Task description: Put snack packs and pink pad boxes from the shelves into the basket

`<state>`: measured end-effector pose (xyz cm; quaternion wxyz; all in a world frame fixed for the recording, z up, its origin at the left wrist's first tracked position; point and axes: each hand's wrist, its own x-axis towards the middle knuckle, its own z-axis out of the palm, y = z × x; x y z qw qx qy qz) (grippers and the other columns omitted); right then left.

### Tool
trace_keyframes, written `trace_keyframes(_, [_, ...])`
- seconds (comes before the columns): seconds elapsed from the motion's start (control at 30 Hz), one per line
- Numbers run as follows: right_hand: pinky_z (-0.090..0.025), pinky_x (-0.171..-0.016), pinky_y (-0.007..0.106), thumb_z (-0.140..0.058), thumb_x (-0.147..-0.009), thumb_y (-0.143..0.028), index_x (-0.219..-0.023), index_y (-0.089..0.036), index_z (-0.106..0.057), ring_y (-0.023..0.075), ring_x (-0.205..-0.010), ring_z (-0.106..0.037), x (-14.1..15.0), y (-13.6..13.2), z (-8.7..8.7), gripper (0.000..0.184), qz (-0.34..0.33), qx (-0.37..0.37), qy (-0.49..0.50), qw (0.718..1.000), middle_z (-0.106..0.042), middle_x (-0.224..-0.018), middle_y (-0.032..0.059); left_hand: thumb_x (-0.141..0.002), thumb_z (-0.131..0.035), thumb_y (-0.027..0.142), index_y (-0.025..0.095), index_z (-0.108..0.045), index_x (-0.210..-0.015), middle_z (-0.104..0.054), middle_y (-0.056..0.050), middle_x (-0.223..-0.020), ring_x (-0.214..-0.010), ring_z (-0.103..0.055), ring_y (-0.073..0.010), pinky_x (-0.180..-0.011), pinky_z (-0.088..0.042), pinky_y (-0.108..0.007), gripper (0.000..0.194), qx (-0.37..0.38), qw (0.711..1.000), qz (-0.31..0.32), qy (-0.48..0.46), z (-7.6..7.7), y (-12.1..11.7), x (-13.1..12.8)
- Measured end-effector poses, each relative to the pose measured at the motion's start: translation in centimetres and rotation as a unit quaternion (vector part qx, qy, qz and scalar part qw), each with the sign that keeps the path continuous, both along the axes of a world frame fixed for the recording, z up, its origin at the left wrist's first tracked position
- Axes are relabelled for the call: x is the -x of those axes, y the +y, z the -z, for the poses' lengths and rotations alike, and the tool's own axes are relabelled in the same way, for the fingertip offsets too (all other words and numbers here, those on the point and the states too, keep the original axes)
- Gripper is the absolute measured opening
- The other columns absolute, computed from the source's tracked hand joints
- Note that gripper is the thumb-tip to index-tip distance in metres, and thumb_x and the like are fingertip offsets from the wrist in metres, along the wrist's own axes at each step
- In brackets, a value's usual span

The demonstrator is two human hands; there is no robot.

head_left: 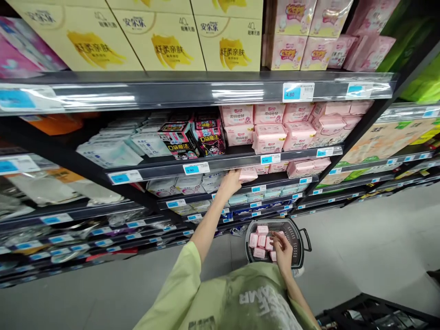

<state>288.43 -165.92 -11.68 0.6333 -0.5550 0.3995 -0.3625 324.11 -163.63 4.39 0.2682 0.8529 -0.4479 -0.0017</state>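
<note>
My left hand [229, 182] reaches up into a lower shelf, its fingers closed round a small pink pack [248, 174] lying there. My right hand [282, 250] is down in a grey basket [299, 238] on the floor, fingers curled on one of several small pink packs [260, 241] inside. The basket has a black handle on its right side. Both arms come out of a light green shirt.
A dark metal shelf rack [192, 91] fills the left and centre, with yellow boxes [161, 36] on top, pink packs [271, 135] in the middle and blue price tags [298, 92] along the edges. Grey floor [378, 238] lies open to the right. A dark frame [371, 311] sits bottom right.
</note>
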Motion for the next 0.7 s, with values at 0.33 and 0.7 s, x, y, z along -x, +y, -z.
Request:
trace_keyframes(0.33, [-0.063, -0.077, 0.037, -0.073, -0.083, -0.053, -0.097, -0.019, -0.08, 0.0278, -0.09, -0.077, 1.6, -0.9, 1.4, 0.037, 0.005, 0.056, 0.066, 0.996, -0.083, -0.105, 0.0148, -0.095, -0.062, 0.021, 0.02, -0.065, -0.139, -0.069, -0.015, -0.141, -0.131, -0.064, -0.0316, -0.113, -0.05, -0.039, 0.044, -0.16, 0.985, -0.042, -0.052, 0.3, -1.9, -2.1])
trace_keyframes(0.7, [-0.064, -0.07, 0.037, -0.073, -0.081, -0.05, -0.094, -0.02, -0.08, 0.0273, -0.081, -0.078, 0.2, -0.8, 0.8, 0.033, -0.041, 0.033, 0.059, 0.997, -0.083, -0.097, 0.0129, -0.089, -0.066, 0.008, 0.021, -0.052, -0.154, -0.061, -0.018, -0.152, -0.141, -0.057, -0.035, -0.119, -0.044, -0.05, 0.068, -0.146, 0.984, -0.006, -0.1, 1.5, -3.4, -1.1])
